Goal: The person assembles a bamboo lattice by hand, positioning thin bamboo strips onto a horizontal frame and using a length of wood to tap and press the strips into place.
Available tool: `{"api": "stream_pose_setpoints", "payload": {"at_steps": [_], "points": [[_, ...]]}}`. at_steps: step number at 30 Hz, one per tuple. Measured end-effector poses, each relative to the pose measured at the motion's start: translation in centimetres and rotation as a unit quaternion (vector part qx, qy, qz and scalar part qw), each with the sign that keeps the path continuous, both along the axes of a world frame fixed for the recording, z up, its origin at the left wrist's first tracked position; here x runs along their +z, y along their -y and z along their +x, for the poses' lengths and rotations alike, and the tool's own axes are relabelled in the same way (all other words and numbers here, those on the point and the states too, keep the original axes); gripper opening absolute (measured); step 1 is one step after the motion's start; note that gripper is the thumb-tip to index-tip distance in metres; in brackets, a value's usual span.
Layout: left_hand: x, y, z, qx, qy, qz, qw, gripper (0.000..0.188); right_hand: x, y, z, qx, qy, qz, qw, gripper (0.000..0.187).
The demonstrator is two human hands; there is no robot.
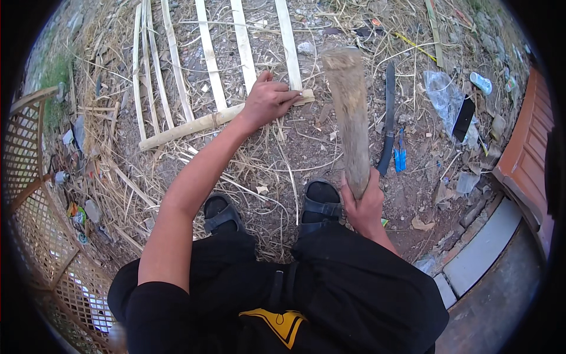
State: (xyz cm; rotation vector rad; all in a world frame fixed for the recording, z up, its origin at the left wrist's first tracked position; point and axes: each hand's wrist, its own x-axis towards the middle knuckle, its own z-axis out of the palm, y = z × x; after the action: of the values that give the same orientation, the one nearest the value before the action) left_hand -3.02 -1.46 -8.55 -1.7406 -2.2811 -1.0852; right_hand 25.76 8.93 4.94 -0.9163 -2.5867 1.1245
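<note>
My right hand (367,206) is wrapped round the narrow end of a thick wooden club (351,112), which rises with its wide, worn end away from me. My left hand (270,101) reaches across to the right end of a pale wooden crossbar (203,123). Its fingers are pinched together close to the bar's end; whatever they hold is too small to make out. Several pale split slats (207,53) run away from the crossbar side by side, spaced apart. Where the left hand covers the bar, the joint beneath is hidden.
Right of the club lie a long dark-handled blade (389,112) and a blue-handled tool (400,158). Further right are a clear plastic bag (442,94) and a can (481,83). A woven lattice panel (65,265) stands at left. Straw and shavings litter the ground around my sandals (321,206).
</note>
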Motion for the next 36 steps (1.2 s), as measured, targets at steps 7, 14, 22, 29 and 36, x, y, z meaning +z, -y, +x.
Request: {"api": "stream_pose_setpoints", "payload": {"at_steps": [7,14,22,29,36], "points": [[0.3,-0.2,-0.5,0.009,-0.007,-0.020,1.000,0.007,0.3,-0.8,-0.1,0.021,0.177,-0.028,0.983,0.037],[0.2,-0.2,-0.4,-0.004,-0.006,0.001,1.000,0.006,0.2,-1.0,-0.4,0.063,0.154,0.017,0.986,0.039],[0.9,-0.8,-0.5,0.008,0.002,0.001,1.000,0.010,-0.2,-1.8,-0.5,0.066,0.213,0.016,0.975,0.038],[0.6,-0.4,0.0,0.001,0.026,-0.005,1.000,0.008,-0.6,-0.9,0.5,0.029,0.123,0.011,0.992,0.039],[0.5,-0.4,-0.3,0.006,0.018,0.009,1.000,0.011,0.4,-0.3,-0.1,0.022,0.092,-0.001,0.996,0.035]]}}
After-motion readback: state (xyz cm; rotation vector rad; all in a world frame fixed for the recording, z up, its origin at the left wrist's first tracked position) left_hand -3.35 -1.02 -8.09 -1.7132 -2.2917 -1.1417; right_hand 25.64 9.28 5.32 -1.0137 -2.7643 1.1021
